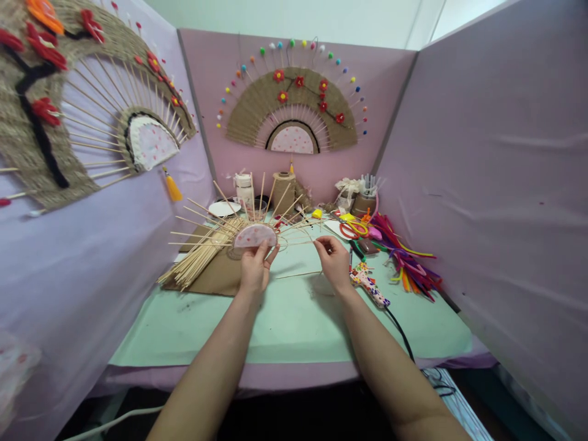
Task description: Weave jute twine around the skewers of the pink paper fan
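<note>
My left hand [255, 264] is closed on the lower edge of a half-round pink card piece [255, 235] with thin wooden sticks fanning out from it, held upright above the green mat [294, 318]. My right hand [334, 260] pinches the end of a thin twine strand that runs left toward the stick fan. One loose stick [298, 274] lies on the mat between my hands. A bundle of spare sticks [202, 257] rests on brown card to the left.
A floral glue gun [368, 285] with a black cord lies right of my right hand. Coloured pipe cleaners [407, 257], scissors [353, 229], a twine spool [283, 190] and jars stand at the back. Finished fans [294, 110] hang on the pink partition walls.
</note>
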The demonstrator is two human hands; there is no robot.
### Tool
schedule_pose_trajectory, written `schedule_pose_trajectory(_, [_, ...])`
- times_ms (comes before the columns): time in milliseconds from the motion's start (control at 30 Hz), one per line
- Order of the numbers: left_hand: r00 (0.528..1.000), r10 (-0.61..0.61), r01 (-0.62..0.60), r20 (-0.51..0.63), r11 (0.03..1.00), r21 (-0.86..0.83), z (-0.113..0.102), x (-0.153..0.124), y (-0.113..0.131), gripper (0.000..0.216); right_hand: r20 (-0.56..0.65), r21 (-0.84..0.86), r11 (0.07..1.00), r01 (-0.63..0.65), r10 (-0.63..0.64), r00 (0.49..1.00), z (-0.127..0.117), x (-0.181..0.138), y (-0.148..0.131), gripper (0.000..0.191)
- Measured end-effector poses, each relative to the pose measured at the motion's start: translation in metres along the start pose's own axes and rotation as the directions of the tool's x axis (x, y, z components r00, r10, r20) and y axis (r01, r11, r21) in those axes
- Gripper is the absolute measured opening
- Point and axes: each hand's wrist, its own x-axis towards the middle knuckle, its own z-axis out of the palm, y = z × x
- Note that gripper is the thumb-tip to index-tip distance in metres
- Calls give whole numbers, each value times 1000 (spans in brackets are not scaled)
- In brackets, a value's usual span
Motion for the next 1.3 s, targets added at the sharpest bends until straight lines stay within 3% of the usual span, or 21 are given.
schedule_pose_trajectory(200, [1000, -19, 19, 2, 1000, 14, 1, 0, 3, 21, -32, -1, 999, -40, 40, 999, 0, 2, 4, 24])
schedule_pose_trajectory(433, [998, -46, 46, -47, 999, 8, 0, 3, 4, 21, 12, 38, 991, -131, 131, 991, -1, 6, 14, 26])
schedule_pose_trajectory(700, [992, -123, 124, -31, 992, 23, -3, 5, 6, 23, 99, 248, 919, -306, 290, 952, 0, 11, 19, 26])
schedule_pose_trajectory(900, [988, -156, 155, -24, 987, -30, -4, 6, 7, 19, 72, 315, 908, -276, 268, 961, 0, 12, 22, 25])
schedule_pose_trajectory(1100, [973, -224, 217, -54, 969, -123, -1, 6, 10, 9, 181, 355, 889, -289, 238, 954, -2, 12, 21, 24])
schedule_pose_trajectory(1200, [954, -294, 284, -58, 948, -142, 2, 4, 13, 7, 216, 288, 909, -302, 246, 945, -2, 11, 17, 25])
schedule_pose_trajectory(1300, [913, -408, 405, 4, 905, -127, 5, 0, 13, 9, 180, 118, 967, -224, 200, 963, -1, 9, 15, 23])
